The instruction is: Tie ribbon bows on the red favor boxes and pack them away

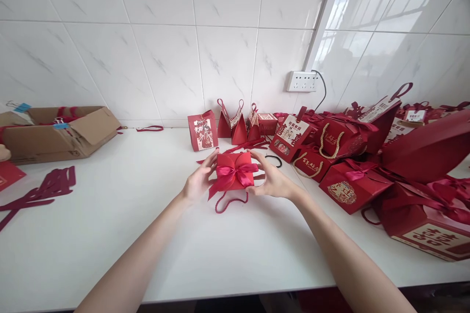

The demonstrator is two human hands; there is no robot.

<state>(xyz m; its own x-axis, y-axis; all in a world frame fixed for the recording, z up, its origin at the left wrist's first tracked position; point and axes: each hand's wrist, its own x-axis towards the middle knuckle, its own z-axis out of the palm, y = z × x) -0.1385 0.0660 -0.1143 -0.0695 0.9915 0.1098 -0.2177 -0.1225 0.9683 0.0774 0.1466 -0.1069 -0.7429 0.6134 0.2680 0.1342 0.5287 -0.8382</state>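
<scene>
A small red gift box with a pink-red satin bow on its front is held just above the white table, near the middle. My left hand grips its left side, fingers curled round the edge. My right hand grips its right side the same way. A dark red cord handle hangs from under the box onto the table.
An open cardboard box sits at the far left, with dark red ribbons lying in front of it. Small red bags stand by the tiled wall. Several larger red gift boxes crowd the right side. A wall socket is behind.
</scene>
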